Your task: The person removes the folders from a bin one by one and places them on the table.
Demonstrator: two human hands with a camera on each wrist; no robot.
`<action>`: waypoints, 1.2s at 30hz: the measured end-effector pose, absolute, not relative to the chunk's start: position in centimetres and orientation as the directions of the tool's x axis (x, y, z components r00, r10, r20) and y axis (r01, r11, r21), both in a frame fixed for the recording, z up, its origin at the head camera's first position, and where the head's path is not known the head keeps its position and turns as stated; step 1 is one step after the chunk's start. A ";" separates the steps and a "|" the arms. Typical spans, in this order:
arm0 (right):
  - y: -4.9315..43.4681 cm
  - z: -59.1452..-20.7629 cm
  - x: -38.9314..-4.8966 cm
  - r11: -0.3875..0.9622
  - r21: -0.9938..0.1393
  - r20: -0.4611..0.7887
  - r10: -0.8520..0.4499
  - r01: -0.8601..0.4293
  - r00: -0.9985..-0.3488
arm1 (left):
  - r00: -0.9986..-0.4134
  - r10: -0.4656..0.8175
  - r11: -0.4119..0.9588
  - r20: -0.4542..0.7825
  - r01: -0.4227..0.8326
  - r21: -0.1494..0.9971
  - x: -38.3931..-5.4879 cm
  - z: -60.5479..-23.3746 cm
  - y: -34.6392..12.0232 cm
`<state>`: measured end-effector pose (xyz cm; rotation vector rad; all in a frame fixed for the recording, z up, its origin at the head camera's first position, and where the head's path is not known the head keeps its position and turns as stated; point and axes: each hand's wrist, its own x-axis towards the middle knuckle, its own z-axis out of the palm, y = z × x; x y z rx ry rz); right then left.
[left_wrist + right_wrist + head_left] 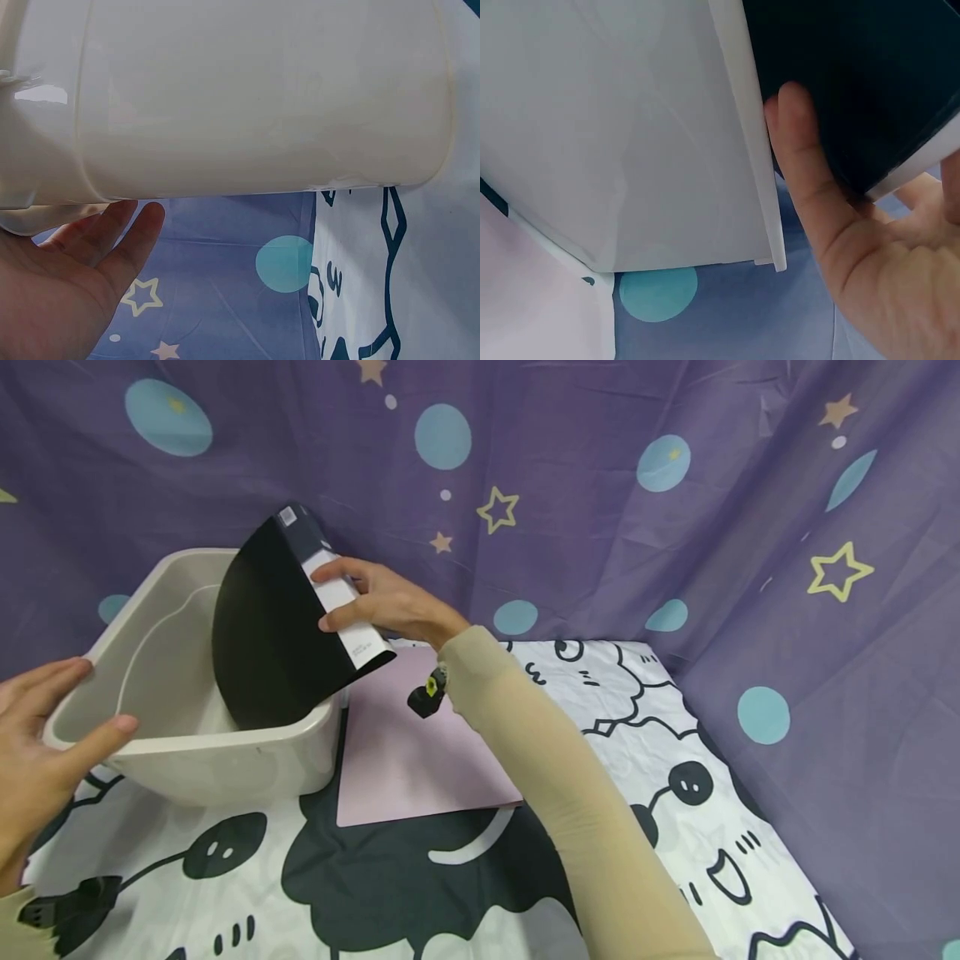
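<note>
A black binder [266,635] with a white spine label is tilted inside a white plastic tub [225,768], its spine up and to the right. My right hand [393,606] grips the binder across the spine, with the thumb on the near face. In the right wrist view the thumb lies against the dark cover beside the tub's rim. My left hand [45,727] rests at the tub's left corner, fingers extended along the rim and thumb spread over the near edge. The left wrist view shows straight fingers [131,247] beside the tub's wall.
A flat pink folder [420,752] lies right of the tub on a black-and-white cartoon cloth [615,693]. A purple curtain [570,527] with stars and planets hangs behind and along the right side. The tub stands close to the curtain.
</note>
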<state>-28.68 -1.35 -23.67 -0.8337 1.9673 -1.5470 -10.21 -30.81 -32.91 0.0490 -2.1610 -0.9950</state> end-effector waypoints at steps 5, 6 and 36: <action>-1.1 -23.7 -28.6 0.143 -0.980 -0.010 -0.724 -0.136 -0.690 | -0.717 -0.317 0.697 0.621 0.268 0.665 -10.1 -33.0 -30.8; -1.1 -23.7 -28.6 0.137 -0.982 -0.011 -0.723 -0.129 -0.691 | -0.714 -0.314 0.699 0.625 0.272 0.662 -10.1 -33.1 -30.8; -0.7 -24.7 -28.5 0.067 -0.997 -0.024 -0.721 -0.035 -0.693 | -0.714 -0.327 0.704 0.619 0.253 0.664 -9.7 -32.9 -30.1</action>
